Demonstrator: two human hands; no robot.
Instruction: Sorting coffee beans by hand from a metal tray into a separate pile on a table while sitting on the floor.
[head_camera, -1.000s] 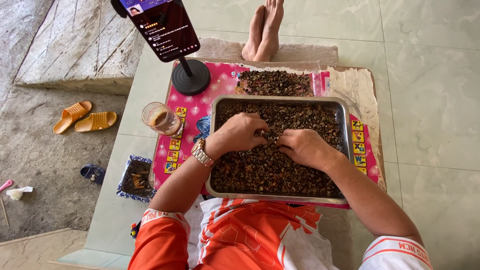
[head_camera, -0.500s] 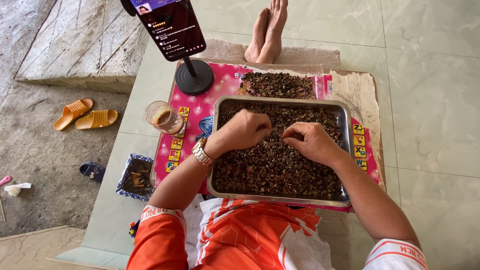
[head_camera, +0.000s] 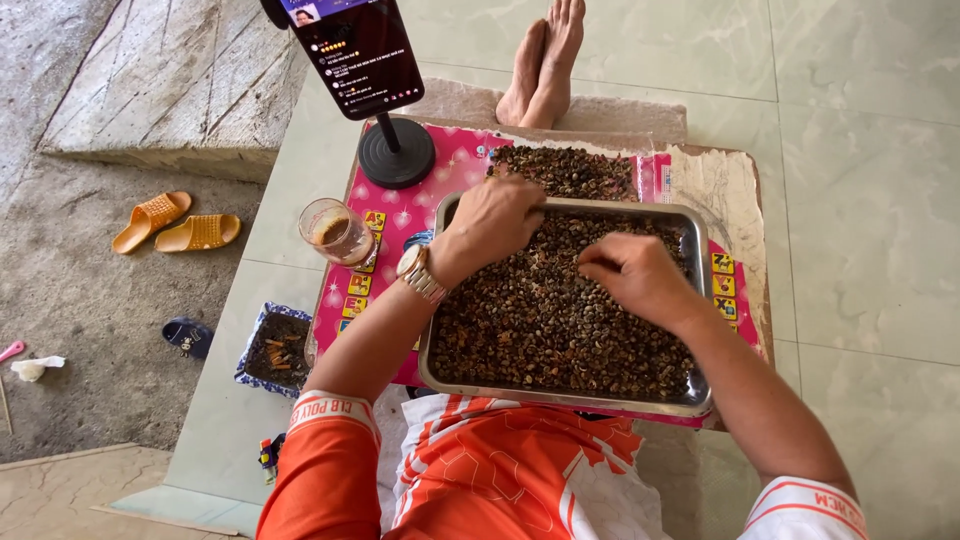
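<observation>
My left hand (head_camera: 497, 222) hovers at the far rim of the metal tray (head_camera: 697, 398) — its fingers curled in, though I cannot tell whether they hold anything. My right hand (head_camera: 632, 275) rests on the brown beans (head_camera: 540, 330) filling the tray, fingers pinched together on a few. A second pile (head_camera: 570, 170) lies just beyond the tray on the pink mat (head_camera: 400, 215) — beside a glass (head_camera: 333, 232).

Rectangular steel tray (head_camera: 700, 300) on pink mat, filled with brown beans (head_camera: 545, 325)

Glass (head_camera: 335, 231) left of tray (head_camera: 700, 400)
</observation>
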